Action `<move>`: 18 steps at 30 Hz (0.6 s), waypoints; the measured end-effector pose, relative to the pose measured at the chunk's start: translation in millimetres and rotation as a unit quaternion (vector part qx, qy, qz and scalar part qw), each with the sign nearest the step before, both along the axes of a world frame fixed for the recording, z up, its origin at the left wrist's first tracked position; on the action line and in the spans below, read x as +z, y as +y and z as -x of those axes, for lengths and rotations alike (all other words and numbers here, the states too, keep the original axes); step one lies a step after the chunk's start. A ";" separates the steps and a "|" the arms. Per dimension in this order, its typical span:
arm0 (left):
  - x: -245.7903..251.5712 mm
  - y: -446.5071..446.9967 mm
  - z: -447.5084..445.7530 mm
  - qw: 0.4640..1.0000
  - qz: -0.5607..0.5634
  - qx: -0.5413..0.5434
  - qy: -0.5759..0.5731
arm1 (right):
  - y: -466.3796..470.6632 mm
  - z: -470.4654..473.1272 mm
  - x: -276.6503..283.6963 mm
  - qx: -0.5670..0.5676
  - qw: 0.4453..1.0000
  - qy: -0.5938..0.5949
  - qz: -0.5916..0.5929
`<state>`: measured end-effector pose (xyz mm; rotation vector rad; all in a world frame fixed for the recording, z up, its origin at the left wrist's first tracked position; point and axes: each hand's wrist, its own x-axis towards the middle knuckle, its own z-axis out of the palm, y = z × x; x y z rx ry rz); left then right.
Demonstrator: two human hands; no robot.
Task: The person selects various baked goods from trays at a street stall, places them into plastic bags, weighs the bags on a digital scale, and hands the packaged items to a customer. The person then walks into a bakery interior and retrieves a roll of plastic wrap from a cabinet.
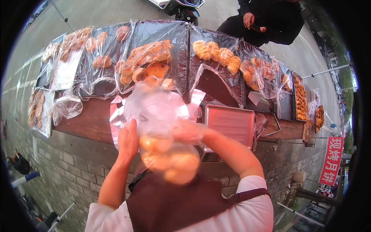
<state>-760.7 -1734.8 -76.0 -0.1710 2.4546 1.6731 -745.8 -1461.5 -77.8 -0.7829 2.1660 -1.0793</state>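
A clear plastic bag (171, 161) with several round golden buns in it is in front of my apron, blurred by motion. My left hand (127, 142) grips the bag's left side, thumb up. Thin plastic covers my right hand (188, 131), which is over the upper right of the buns; blur hides its fingers, and I cannot tell whether it is inside the bag or gloved. Beyond both hands, pale plastic film (156, 101) lies over a shiny silver sheet (116, 108) at the table's near edge.
Film-covered trays of bread line the wooden table (87, 119), including a large loaf (152, 53) and ridged rolls (214, 52). Right of my hands sits a metal baking tray (229, 123). Across the table stands a person in black (266, 23) near a scooter (184, 7).
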 end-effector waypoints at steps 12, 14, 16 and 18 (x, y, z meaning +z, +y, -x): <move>54.8 -50.2 -51.2 0.892 -0.358 -0.247 -0.124 | -27.4 36.4 -89.4 -0.541 0.798 0.133 0.228; 71.5 -69.3 -14.8 0.846 -0.519 -0.108 -0.054 | -14.5 46.4 -93.6 -0.482 0.818 0.308 0.059; 71.6 -78.6 12.8 0.808 -0.581 -0.019 -0.099 | -6.8 51.1 -99.9 -0.432 0.838 0.324 -0.080; 57.2 -75.0 31.9 0.829 -0.544 0.006 -0.129 | -3.4 49.9 -100.7 -0.429 0.876 0.143 -0.167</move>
